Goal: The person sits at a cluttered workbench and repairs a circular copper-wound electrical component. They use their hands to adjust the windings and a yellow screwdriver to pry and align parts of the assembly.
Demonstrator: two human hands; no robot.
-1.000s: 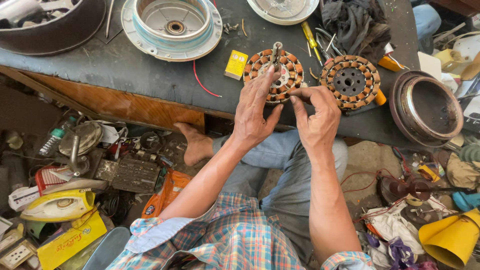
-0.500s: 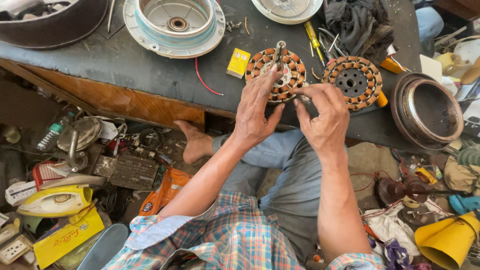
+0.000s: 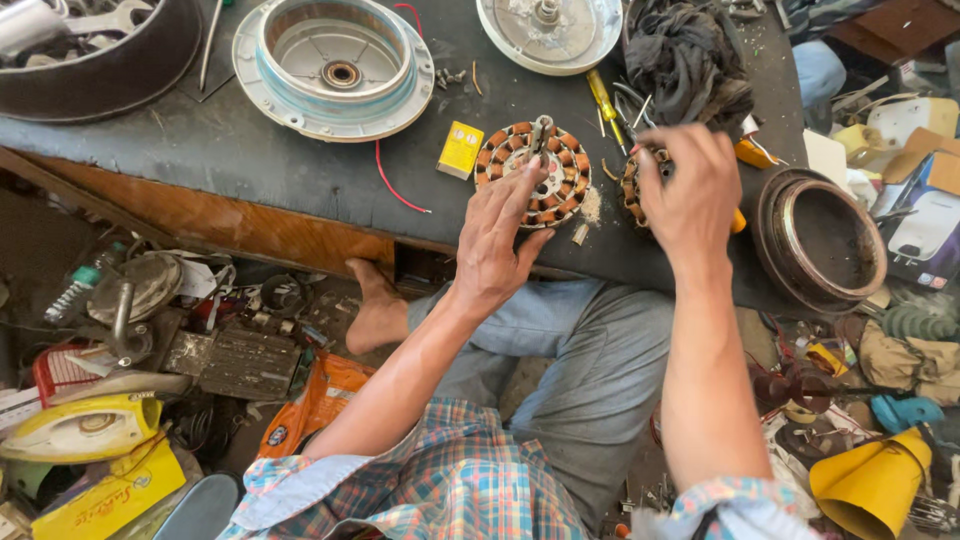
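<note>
A cluttered repair corner: a dark, scuffed workbench [image 3: 250, 160] runs across the top of the view, with scrap parts heaped on the floor below it.

Near the bench's front edge lies a round copper-wound stator [image 3: 533, 172], flat on the surface with a small metal shaft standing at its centre. The left hand [image 3: 503, 235] rests on its near side, fingers spread loosely, fingertips on the coils, holding nothing. Just to the right a second wound stator [image 3: 634, 186] lies mostly hidden under the right hand [image 3: 688, 195], whose fingers curl down over it; whether they actually grip it cannot be told.

Beside the first stator sits a small yellow box [image 3: 460, 149], with a red wire [image 3: 392, 182] curving past it. A yellow-handled screwdriver [image 3: 604, 97] lies behind the stators, next to a dark crumpled rag [image 3: 685, 55]. Farther back stand a pale blue-rimmed motor housing [image 3: 333, 65] and a white round cover [image 3: 550, 32]. At the right edge rests a rusty ring-shaped casing [image 3: 822, 240]. On the floor at left lies a yellow clothes iron [image 3: 75, 430].
</note>
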